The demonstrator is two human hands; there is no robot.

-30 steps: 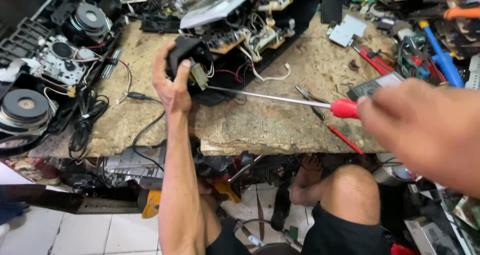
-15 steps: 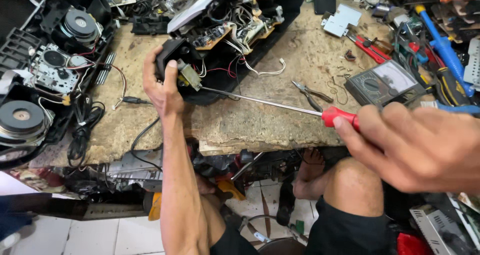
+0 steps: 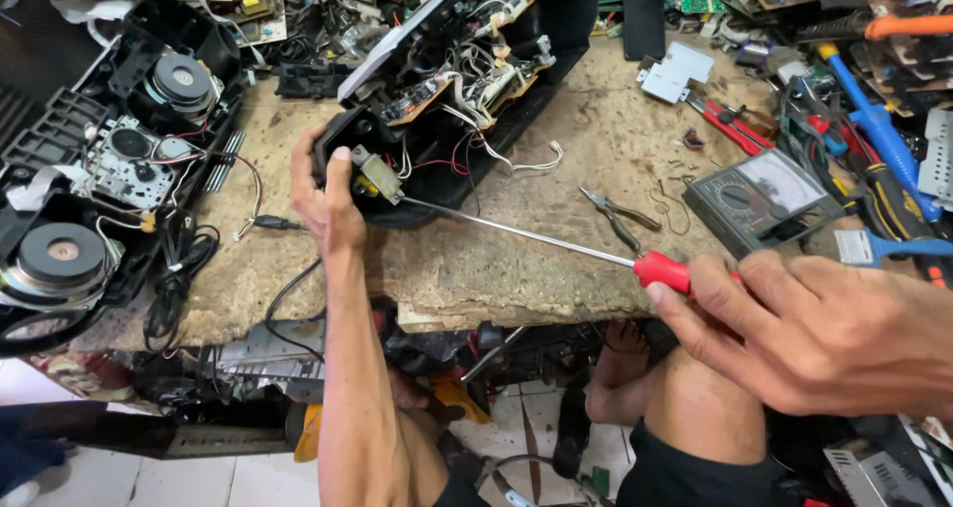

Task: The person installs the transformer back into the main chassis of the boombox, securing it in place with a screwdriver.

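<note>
The person's left hand (image 3: 323, 194) is clamped around the near corner of an opened black radio casing (image 3: 467, 80), thumb up along its edge beside a small metal part (image 3: 377, 174) with red and white wires behind it. That casing lies tilted on the worn wooden counter (image 3: 476, 269), toward the middle back, its circuit boards and wiring exposed. The right hand (image 3: 814, 333) has its grip closed on the red handle of a long screwdriver (image 3: 556, 244), fingers wrapped around the handle's end; the thin steel shaft runs leftward across the counter and its tip meets the metal part right by the left thumb. Just beyond the shaft lies a pair of small pliers (image 3: 620, 214), apart from it. Farther right sits a grey analogue meter (image 3: 759, 199), near the right hand but not touching it. On the left of the counter is another stripped casing with round speakers (image 3: 65, 254) and a tangle of black cable (image 3: 179, 269). Blue-handled tools (image 3: 874, 125) lie in the clutter at the far right. Below the counter edge the person's bare knee shows.
</note>
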